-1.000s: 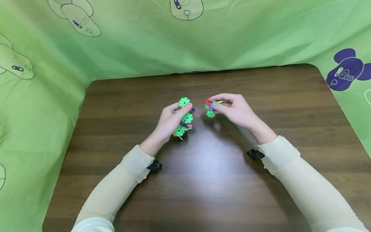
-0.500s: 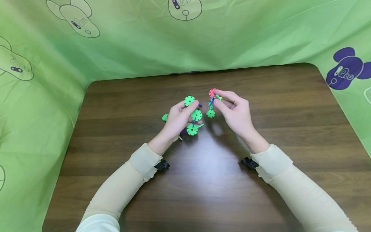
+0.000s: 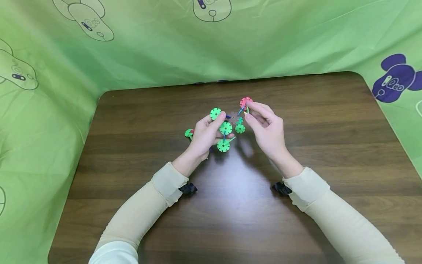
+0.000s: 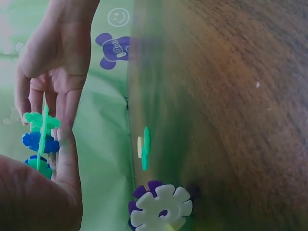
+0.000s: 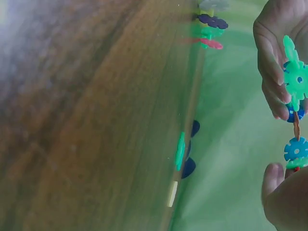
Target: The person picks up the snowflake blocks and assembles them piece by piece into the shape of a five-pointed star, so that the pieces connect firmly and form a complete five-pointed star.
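My left hand (image 3: 204,134) holds a build of notched plastic discs between thumb and fingers. Its green discs (image 3: 225,128) show beside the thumb, and another green disc (image 3: 189,133) pokes out on the far left. A translucent disc (image 3: 233,117) juts out towards my right hand (image 3: 268,126), which pinches a piece with a red disc (image 3: 245,102) at its top. In the right wrist view a blue disc (image 5: 295,149) lines up with the brownish translucent one between the hands. A white disc (image 4: 144,215) backed by purple hangs low in the left wrist view.
Under the hands is a brown wood-grain table (image 3: 237,220). A green cloth (image 3: 148,55) printed with cartoon heads hangs behind it and along the sides. Small black cameras (image 3: 188,188) sit at both wrists.
My left hand has moved right, bringing the translucent disc up to the right hand's piece. The right hand has shifted slightly, and its red disc now sits higher.
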Tool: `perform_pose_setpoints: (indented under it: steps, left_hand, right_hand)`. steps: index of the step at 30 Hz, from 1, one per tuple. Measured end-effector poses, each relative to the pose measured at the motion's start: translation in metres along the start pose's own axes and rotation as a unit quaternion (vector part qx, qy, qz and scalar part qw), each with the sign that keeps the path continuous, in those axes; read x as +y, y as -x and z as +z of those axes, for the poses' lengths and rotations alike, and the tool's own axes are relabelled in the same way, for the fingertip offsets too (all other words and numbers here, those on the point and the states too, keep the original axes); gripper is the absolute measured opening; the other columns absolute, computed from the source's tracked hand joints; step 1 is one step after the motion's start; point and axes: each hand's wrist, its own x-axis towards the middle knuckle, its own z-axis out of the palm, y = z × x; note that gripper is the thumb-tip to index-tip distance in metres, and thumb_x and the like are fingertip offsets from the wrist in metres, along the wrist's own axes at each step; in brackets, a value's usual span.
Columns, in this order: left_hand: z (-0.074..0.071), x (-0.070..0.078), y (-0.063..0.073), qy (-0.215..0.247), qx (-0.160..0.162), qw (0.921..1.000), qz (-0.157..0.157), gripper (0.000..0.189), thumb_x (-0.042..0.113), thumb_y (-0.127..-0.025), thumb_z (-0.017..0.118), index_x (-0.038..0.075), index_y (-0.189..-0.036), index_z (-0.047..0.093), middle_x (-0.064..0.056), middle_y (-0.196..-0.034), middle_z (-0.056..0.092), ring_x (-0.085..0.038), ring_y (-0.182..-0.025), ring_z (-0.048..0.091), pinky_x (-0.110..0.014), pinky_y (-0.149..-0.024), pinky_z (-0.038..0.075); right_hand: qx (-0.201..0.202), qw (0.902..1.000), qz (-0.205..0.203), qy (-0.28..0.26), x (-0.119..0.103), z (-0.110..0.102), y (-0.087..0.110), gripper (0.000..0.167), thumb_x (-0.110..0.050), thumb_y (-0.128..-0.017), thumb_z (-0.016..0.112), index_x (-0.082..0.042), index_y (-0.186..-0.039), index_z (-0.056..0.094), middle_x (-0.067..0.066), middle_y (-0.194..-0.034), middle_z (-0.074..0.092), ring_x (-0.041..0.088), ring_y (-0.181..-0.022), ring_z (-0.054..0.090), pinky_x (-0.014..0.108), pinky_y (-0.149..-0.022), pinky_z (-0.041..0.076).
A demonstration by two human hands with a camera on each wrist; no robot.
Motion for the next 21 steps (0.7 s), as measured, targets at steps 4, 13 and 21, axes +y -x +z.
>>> perform_pose_setpoints:
  steps: [4,13,21]
  left_hand:
    - [-0.0006,-0.0015,-0.0011,0.008,0.011,0.9999,0.006,0.02,0.028,-0.105,0.065,0.009,-0.107,0.062,-0.003,-0.079,0.07,-0.02,-0.067,0.075,-0.035,-0.068,0.064]
    - [-0.003,-0.0024,-0.0045,0.025,0.012,0.9996,0.001,0.017,0.002,-0.094,0.074,0.004,-0.109,0.068,-0.015,-0.095,0.072,-0.021,-0.065,0.072,-0.039,-0.073,0.064]
    - [-0.0032,-0.0037,-0.0036,0.025,0.028,0.9983,0.045,0.01,-0.001,-0.09,0.077,0.001,-0.099,0.073,-0.01,-0.089,0.075,-0.019,-0.074,0.075,-0.034,-0.077,0.064]
  right_hand:
    - [0.003,1.0,-0.004,-0.008,0.0013,-0.0004,0.0007,0.029,0.008,-0.096,0.067,0.01,-0.126,0.069,0.016,-0.126,0.069,0.025,-0.115,0.067,0.032,-0.104,0.052]
    - [-0.02,0.9995,0.017,-0.016,-0.0001,-0.0021,0.0031,0.032,0.006,-0.095,0.07,0.009,-0.127,0.069,0.013,-0.126,0.072,0.02,-0.1,0.071,0.025,-0.092,0.057]
    - [-0.026,0.9995,0.012,-0.009,0.001,-0.0002,0.006,0.033,0.009,-0.094,0.07,0.009,-0.127,0.069,0.012,-0.128,0.071,0.027,-0.112,0.069,0.029,-0.1,0.054]
